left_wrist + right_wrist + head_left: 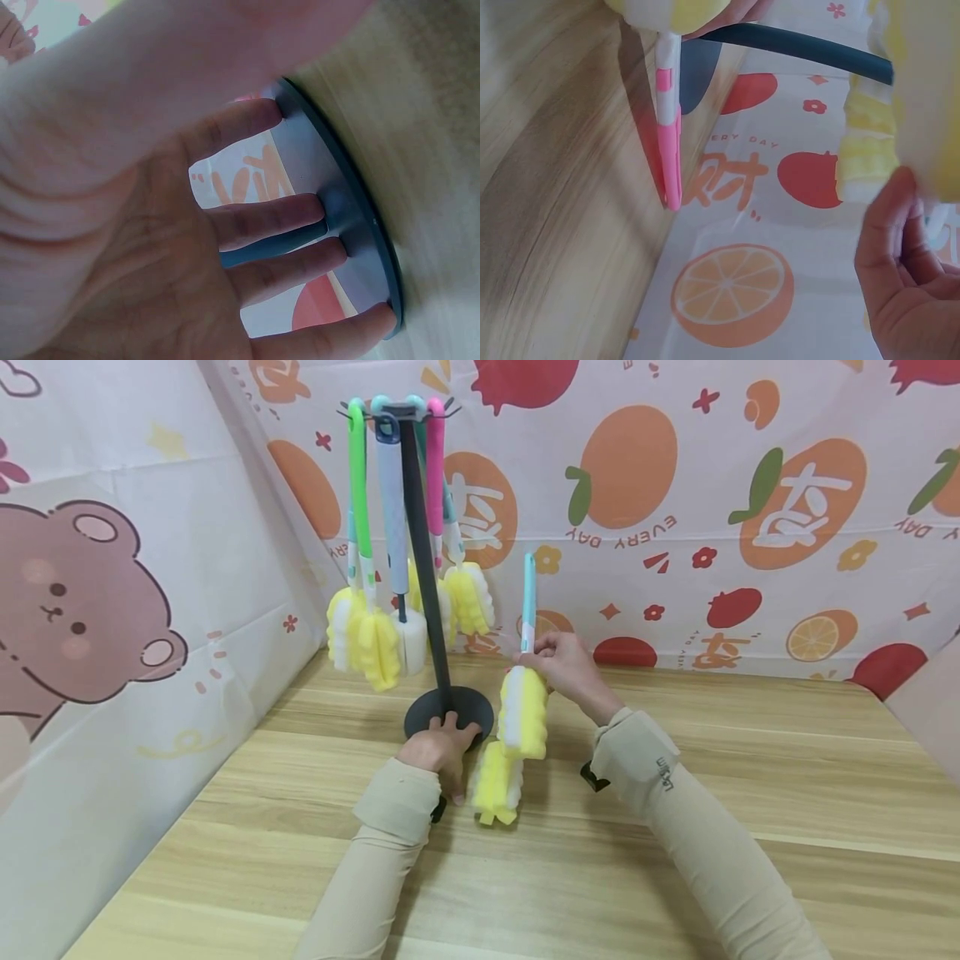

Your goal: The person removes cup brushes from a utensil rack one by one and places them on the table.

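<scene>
Several sponge brushes (377,647) hang from a black stand (423,527), up and to the left of the left fingers. The left hand (441,752) reaches forward, its fingers straight and spread, with the tips touching the stand's round base (422,717). They grip nothing. Just right of those fingers, a pink-handled brush (492,787) lies on the table (277,827). Next comes the blue-handled brush (524,710), its yellow and white sponge right under the right fingers, its handle pointing up. The right hand (567,670) pinches its neck, with the arm slanting in from the right.
</scene>
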`<move>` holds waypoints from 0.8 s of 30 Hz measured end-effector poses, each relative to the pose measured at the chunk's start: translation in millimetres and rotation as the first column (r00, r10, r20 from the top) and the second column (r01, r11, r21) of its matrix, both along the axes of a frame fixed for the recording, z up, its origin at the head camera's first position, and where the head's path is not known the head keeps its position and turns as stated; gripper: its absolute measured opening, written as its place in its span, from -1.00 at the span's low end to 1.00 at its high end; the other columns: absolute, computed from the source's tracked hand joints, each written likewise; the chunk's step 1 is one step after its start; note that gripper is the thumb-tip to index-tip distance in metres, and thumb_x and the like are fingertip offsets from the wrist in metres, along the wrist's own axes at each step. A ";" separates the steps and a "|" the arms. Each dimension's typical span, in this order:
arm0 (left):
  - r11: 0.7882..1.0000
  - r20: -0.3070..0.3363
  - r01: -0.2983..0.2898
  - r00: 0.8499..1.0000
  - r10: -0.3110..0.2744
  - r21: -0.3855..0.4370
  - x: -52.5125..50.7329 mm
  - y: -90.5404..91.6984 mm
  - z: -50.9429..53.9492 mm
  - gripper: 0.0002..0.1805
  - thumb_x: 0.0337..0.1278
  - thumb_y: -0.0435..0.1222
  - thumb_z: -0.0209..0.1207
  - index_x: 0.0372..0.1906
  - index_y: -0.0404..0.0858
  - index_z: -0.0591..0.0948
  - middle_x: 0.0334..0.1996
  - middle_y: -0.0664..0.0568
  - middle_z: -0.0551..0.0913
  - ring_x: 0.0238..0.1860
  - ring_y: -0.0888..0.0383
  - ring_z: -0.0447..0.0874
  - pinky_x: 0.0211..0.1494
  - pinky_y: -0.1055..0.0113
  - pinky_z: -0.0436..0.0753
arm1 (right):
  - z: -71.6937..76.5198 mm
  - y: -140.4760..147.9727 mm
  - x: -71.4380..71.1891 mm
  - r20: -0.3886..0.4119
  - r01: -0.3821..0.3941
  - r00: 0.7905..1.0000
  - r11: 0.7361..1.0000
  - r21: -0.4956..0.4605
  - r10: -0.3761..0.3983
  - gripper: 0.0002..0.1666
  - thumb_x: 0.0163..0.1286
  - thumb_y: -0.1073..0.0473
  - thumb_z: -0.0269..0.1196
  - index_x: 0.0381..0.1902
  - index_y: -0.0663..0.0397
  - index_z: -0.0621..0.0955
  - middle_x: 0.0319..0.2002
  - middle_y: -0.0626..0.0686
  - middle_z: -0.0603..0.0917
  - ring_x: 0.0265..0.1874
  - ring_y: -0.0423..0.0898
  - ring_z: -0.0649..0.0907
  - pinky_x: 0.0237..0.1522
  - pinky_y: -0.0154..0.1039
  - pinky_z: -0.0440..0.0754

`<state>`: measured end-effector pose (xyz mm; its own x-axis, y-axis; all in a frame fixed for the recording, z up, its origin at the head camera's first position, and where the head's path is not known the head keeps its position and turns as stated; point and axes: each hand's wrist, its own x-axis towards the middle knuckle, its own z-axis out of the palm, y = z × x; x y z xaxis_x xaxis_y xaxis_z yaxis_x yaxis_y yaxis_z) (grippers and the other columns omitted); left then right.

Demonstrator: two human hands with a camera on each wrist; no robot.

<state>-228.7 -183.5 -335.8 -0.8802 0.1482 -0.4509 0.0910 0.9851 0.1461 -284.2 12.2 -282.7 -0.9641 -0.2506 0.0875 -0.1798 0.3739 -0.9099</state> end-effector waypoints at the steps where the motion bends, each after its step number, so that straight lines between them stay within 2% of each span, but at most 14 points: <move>1: 1.000 -0.001 0.002 1.000 -0.002 -0.002 -0.1 0.0 0.2 0.23 -0.22 -0.26 0.65 0.60 -0.06 0.17 0.56 -0.33 -0.05 0.53 -0.33 -0.09 0.35 -0.14 0.37 | 0.0 0.2 -0.1 0.014 -0.008 1.000 1.000 0.011 0.008 -0.72 0.37 0.18 0.37 -0.19 0.34 0.61 -0.40 0.10 0.66 -0.56 -0.17 0.57 -0.52 -0.32 0.61; 7: 1.000 -0.003 0.000 1.000 0.000 -0.003 -0.6 0.0 0.6 0.23 -0.24 -0.27 0.66 0.60 -0.07 0.18 0.55 -0.33 -0.03 0.52 -0.33 -0.07 0.35 -0.15 0.37 | -0.7 1.1 -0.5 0.063 -0.040 0.997 0.998 0.050 0.037 -0.69 0.38 0.18 0.37 -0.12 0.36 0.61 -0.32 0.15 0.69 -0.52 -0.14 0.61 -0.48 -0.27 0.67; 13: 1.000 0.000 -0.005 1.000 0.005 0.002 -0.6 0.2 1.0 0.23 -0.25 -0.27 0.66 0.60 -0.07 0.18 0.55 -0.33 -0.04 0.53 -0.33 -0.08 0.34 -0.16 0.38 | -1.2 3.0 -2.2 0.072 -0.050 0.996 0.996 0.074 0.045 -0.66 0.38 0.16 0.37 -0.09 0.36 0.60 -0.24 0.19 0.70 -0.46 -0.11 0.63 -0.41 -0.19 0.71; 20: 1.000 0.005 -0.008 1.000 0.008 0.006 -0.4 0.3 1.3 0.23 -0.23 -0.27 0.65 0.60 -0.06 0.17 0.56 -0.33 -0.06 0.54 -0.33 -0.10 0.36 -0.16 0.36 | -2.5 4.8 -2.2 0.080 -0.045 0.996 0.995 0.093 0.037 -0.65 0.37 0.14 0.38 -0.10 0.35 0.59 -0.24 0.19 0.67 -0.47 -0.11 0.62 -0.52 -0.31 0.65; 24: 1.000 0.007 -0.011 1.000 0.011 0.009 -0.2 0.2 1.0 0.24 -0.24 -0.27 0.65 0.60 -0.07 0.17 0.56 -0.32 -0.06 0.54 -0.32 -0.10 0.36 -0.16 0.36 | -3.3 5.7 -0.1 0.092 -0.049 0.995 0.994 0.101 0.040 -0.66 0.36 0.14 0.38 -0.13 0.34 0.59 -0.26 0.18 0.67 -0.50 -0.12 0.62 -0.42 -0.16 0.72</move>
